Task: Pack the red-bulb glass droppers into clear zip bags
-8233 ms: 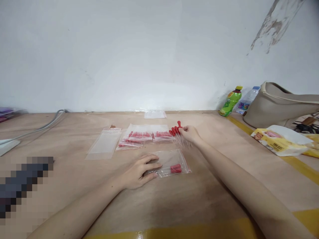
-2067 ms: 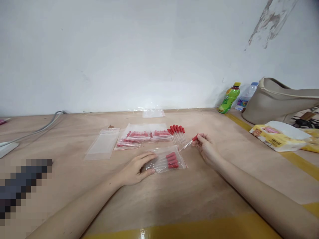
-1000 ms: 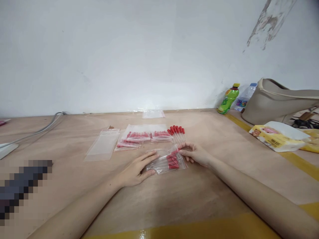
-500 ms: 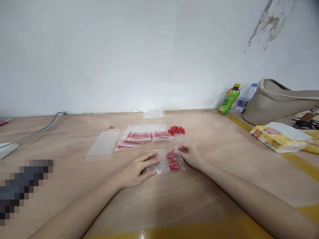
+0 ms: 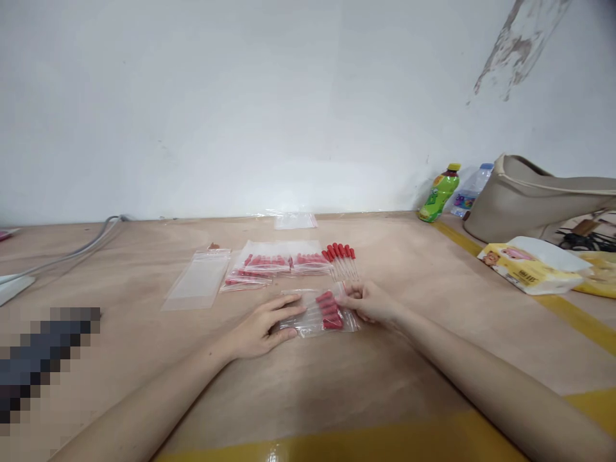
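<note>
A clear zip bag [image 5: 310, 319] with several red-capped droppers inside lies flat in front of me, its red caps toward the right. My left hand [image 5: 269, 324] rests with spread fingers on the bag's left end. At the right end, where the zip is, my right hand [image 5: 368, 301] has its fingers closed on the bag's edge. Just behind it, loose droppers with red bulbs [image 5: 341, 251] lie fanned out. Filled bags [image 5: 269, 262] overlap behind the bag. Flat clear bags [image 5: 197, 282] lie to their left.
Another clear bag [image 5: 295, 221] lies by the wall. At the right stand a green bottle [image 5: 439, 194], a clear bottle [image 5: 472, 191], a beige bag [image 5: 524, 202] and a yellow tissue pack [image 5: 532, 266]. A cable [image 5: 72, 253] and a dark blurred object [image 5: 43, 356] are at left.
My right hand has shifted slightly down along the bag's right edge, its fingers now more curled over it. My left hand stays on the bag. The view has shifted a little.
</note>
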### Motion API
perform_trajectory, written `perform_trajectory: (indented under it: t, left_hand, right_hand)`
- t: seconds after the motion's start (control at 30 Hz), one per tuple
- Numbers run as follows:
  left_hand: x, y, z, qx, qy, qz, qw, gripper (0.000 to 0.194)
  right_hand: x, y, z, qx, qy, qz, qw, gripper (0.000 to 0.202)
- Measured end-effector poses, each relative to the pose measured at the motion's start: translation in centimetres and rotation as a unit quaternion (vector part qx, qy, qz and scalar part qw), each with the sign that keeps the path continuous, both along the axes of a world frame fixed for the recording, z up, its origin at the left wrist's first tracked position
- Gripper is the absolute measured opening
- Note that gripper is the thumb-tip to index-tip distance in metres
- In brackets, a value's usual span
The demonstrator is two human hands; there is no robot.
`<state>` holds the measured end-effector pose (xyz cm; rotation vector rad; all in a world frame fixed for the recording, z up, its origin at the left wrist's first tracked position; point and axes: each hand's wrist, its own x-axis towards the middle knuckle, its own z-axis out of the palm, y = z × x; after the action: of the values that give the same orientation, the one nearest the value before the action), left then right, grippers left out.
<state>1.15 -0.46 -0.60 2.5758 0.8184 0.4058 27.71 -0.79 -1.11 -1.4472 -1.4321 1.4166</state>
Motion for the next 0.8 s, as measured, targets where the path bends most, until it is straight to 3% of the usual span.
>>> perform_trajectory:
  t: [0.13, 0.23, 0.3, 0.37, 0.43, 0.5, 0.57, 0.63, 0.7, 0.8]
  left_hand:
    - [0.0, 0.0, -0.1, 0.006, -0.057, 0.042, 0.997, 0.045]
    - [0.0, 0.2, -0.4, 0.014, -0.13, 0.165, 0.978, 0.041]
    - [0.2, 0.1, -0.4, -0.034, -0.167, 0.224, 0.959, 0.04]
    - [0.6, -0.4, 0.0, -0.153, -0.184, 0.219, 0.946, 0.048]
    - [1.4, -1.3, 0.6, -0.302, -0.214, 0.194, 0.909, 0.059]
    - [2.4, -2.1, 1.0, -0.421, -0.29, 0.198, 0.837, 0.065]
    - [3.3, -2.7, 1.0, -0.485, -0.388, 0.206, 0.756, 0.055]
    - [3.9, -3.1, 0.7, -0.495, -0.465, 0.22, 0.701, 0.036]
    - [4.1, -3.2, 0.3, -0.463, -0.508, 0.245, 0.684, 0.023]
    - [3.8, -3.0, 0.3, -0.394, -0.517, 0.276, 0.708, 0.024]
  right_hand:
    - [-0.4, -0.3, 0.3, 0.005, 0.087, 0.028, 0.996, 0.026]
    - [-0.4, -0.4, 0.2, -0.026, 0.222, 0.032, 0.974, 0.024]
    - [-0.4, -0.4, 0.2, -0.047, 0.284, 0.032, 0.957, 0.024]
    - [-0.6, -0.6, 0.1, -0.053, 0.323, 0.021, 0.945, 0.022]
    - [-1.1, -0.8, -0.1, -0.058, 0.354, 0.017, 0.933, 0.02]
    - [-1.8, -1.2, -0.2, -0.074, 0.376, 0.034, 0.923, 0.021]
    - [-2.7, -1.7, -0.3, -0.099, 0.384, 0.062, 0.916, 0.025]
    - [-3.4, -2.3, -0.4, -0.121, 0.371, 0.09, 0.916, 0.031]
    - [-3.7, -2.6, -0.4, -0.125, 0.338, 0.118, 0.925, 0.03]
    - [-3.4, -2.5, -0.4, -0.094, 0.296, 0.12, 0.943, 0.025]
